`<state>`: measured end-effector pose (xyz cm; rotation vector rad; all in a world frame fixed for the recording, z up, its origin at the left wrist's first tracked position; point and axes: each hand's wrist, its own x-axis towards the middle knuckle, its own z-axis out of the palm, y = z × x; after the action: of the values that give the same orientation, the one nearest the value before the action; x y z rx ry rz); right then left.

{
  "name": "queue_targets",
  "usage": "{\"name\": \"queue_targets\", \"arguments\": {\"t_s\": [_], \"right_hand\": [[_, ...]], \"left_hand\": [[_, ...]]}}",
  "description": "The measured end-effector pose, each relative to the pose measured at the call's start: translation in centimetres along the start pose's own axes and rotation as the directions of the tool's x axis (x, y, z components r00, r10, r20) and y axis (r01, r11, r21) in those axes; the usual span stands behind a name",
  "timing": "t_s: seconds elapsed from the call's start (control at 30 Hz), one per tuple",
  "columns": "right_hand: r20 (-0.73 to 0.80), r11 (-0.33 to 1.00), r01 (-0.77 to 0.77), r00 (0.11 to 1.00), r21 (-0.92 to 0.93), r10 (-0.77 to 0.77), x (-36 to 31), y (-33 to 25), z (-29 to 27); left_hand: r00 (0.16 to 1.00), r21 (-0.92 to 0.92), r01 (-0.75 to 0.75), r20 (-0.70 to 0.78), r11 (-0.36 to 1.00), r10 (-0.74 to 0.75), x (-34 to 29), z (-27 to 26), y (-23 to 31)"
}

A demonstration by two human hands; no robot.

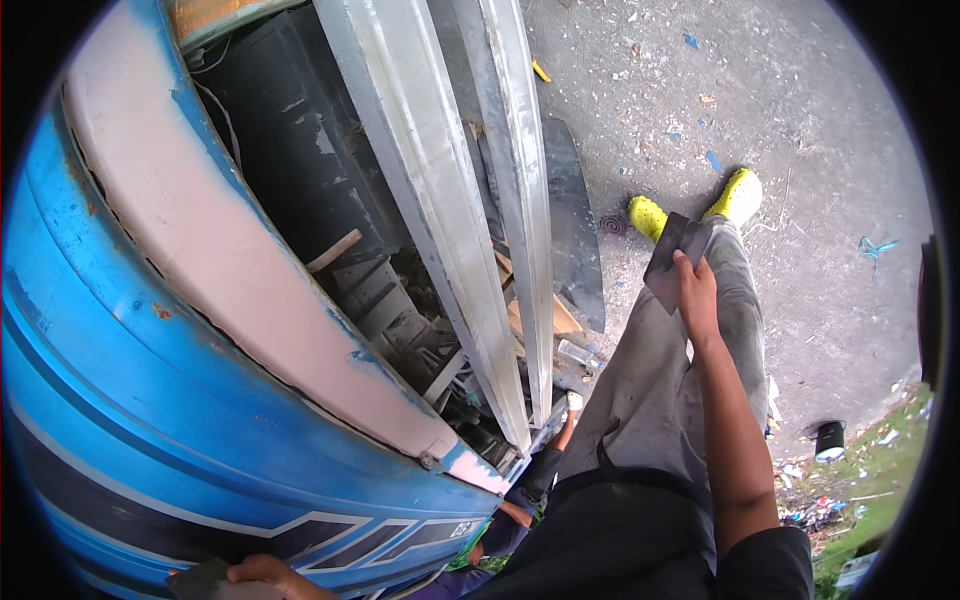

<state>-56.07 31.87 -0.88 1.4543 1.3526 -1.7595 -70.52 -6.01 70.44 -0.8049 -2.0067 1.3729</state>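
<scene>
My right hand (pixel 696 290) is closed on a dark grey, flat, square sheet that looks like sandpaper (pixel 668 272), thumb on top, held out over my grey trousers. At the lower left, my left hand (pixel 262 573) grips another flat dark grey piece (pixel 200 582) against or close to the blue vehicle panel (pixel 130 330). The lower edge cuts off part of that hand, and I cannot make out the piece's kind. Above the blue panel runs a curved pinkish filler-coated strip (pixel 190 190) with blue paint along its edges.
Two long grey metal beams (pixel 425 180) slant past the vehicle's open dark interior (pixel 300 120). A dark flat sheet (pixel 572 220) lies on the grey ground. Another person's arm (pixel 515 513) shows below the beams. A black bucket (pixel 829 440) stands near grass at right.
</scene>
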Motion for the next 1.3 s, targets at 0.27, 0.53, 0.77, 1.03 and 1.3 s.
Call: {"name": "queue_targets", "arguments": {"t_s": [0.27,0.53,0.77,1.03,1.3], "right_hand": [[0.019,0.936,-0.319,0.947,0.151,0.32,0.3,11.4,-6.5],[0.005,0.959,-0.235,0.971,0.161,0.237,2.9,14.1,-6.8],[0.002,0.968,-0.211,0.977,0.136,0.213,4.0,17.1,-6.4],[0.047,0.957,-0.097,0.995,0.275,0.087,4.2,13.8,-6.6],[-0.158,0.987,-0.037,0.986,0.156,0.062,0.7,4.8,-14.9]], "left_hand": [[0.971,0.148,-0.221,-0.059,0.964,0.232,3.5,-1.5,3.2],[0.978,0.361,-0.193,-0.009,0.912,0.211,7.6,-2.7,9.3],[0.995,0.281,-0.104,0.016,0.954,0.103,9.1,-2.5,10.9],[0.986,-0.062,0.099,0.143,0.993,-0.089,10.4,-3.0,11.8],[0.96,-0.306,0.281,0.093,0.91,-0.265,10.1,-3.4,11.9]]}}
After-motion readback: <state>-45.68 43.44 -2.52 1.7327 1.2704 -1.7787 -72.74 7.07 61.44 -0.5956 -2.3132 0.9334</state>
